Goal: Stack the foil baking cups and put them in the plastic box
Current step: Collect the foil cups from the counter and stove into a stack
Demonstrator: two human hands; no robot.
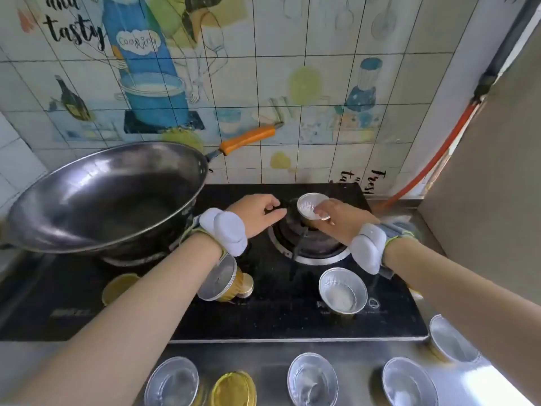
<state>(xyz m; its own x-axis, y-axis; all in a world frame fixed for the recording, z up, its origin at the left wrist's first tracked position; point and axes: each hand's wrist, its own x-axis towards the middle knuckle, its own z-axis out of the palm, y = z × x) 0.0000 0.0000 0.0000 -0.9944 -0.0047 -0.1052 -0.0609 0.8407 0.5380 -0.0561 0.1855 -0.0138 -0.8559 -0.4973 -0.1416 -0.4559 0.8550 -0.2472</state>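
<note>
Foil makes the small round silver baking cup likely light and easily crushed; the right hand pinches its rim. The left hand has curled fingers; whether they hold anything cannot be told.

The one camera sits on the person's head and looks forward and down, close over the stove, with the wall at the top.
</note>
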